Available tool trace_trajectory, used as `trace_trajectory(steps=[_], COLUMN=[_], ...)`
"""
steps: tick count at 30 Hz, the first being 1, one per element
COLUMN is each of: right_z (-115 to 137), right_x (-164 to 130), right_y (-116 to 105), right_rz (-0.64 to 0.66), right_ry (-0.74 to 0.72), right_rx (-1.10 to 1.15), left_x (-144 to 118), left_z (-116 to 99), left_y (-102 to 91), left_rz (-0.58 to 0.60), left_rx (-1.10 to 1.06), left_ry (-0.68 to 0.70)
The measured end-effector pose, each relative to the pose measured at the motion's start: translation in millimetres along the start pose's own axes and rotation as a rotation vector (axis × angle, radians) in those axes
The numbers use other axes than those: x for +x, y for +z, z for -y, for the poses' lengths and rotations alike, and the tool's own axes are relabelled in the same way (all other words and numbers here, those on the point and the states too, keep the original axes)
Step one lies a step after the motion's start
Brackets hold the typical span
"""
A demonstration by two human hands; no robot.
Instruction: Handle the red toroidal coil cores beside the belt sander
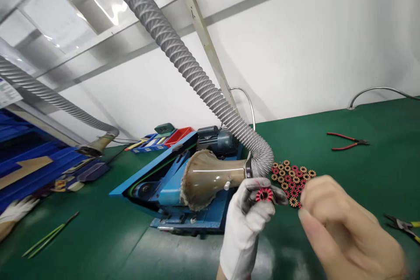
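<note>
Right hand: the bare right hand (344, 227) is nearest the camera and blurred; its fingers curl loosely inward, and whether it grips anything cannot be told.
Left hand: the left hand (247, 218), in a white cloth glove with greyed fingertips, pinches one red wound ring coil (264, 194) between thumb and fingers, held upright above the worktop (361, 170).
Coil pile: just beyond the held coil lies a cluster of small round coils (292, 179), some red, some tan (too many and too closely packed to count).
Machine: a blue metal machine (170, 188) sits left of the hands, with a brownish translucent funnel (203, 177) joined to a grey ribbed hose (183, 61).
Tools: one pair of red-handled pliers (346, 141) lies farther back; one yellow-handled pair (405, 226) shows at the right edge.
Worktop: a green, matte mat.
</note>
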State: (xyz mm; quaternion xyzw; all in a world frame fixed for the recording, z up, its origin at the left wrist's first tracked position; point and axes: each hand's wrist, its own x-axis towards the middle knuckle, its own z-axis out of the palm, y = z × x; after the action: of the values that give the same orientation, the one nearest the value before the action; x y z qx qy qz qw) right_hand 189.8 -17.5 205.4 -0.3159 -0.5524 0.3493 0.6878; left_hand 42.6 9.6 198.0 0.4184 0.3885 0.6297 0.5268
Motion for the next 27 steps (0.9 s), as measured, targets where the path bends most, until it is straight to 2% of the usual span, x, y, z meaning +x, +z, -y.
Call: trace_trajectory(steps=[1,2,5,7,9,12,15,18,21,24,27], right_z=[-3.3,-7.2,-19.5,-25.6,-28.5,-29.0,-29.2,-30.0,-29.4,-25.7,-21.5], right_x=[9.5,17.1,27.3,27.7,28.1,32.0,35.7,36.2,35.3,33.3,29.7], right_y=[4.8,7.1,1.9,-4.6,-7.3,-2.9,4.1,4.8,-0.6,-1.3,8.5], right_rz=[0.008,0.051,0.311,0.343,0.384,0.499,0.445,0.301,0.136,0.040,0.153], right_ry=[-0.053,-0.043,0.157,0.255,0.279,0.224,0.220,0.279,0.317,0.236,0.194], right_rx=[-0.110,-0.176,-0.246,-0.279,-0.260,-0.123,-0.003,0.184,0.323,0.054,-0.144], left_x=[-0.5,-0.6,1.6,4.3,7.3,11.4,14.5,16.0,16.6,17.0,15.5], left_z=[-0.5,-0.5,3.6,8.4,13.2,16.4,14.5,11.7,10.1,5.6,-2.4], left_y=[1.7,3.0,3.9,1.9,-1.3,-5.5,-7.1,-7.1,-7.1,-5.6,0.0], left_rz=[0.016,0.032,0.119,0.175,0.222,0.265,0.292,0.319,0.276,0.163,0.089], left_rx=[-0.007,-0.009,-0.007,-0.013,-0.013,0.012,0.046,0.063,0.006,-0.136,-0.212], left_ry=[-0.008,-0.014,-0.027,-0.055,-0.092,-0.125,-0.140,-0.159,-0.240,-0.341,-0.369])
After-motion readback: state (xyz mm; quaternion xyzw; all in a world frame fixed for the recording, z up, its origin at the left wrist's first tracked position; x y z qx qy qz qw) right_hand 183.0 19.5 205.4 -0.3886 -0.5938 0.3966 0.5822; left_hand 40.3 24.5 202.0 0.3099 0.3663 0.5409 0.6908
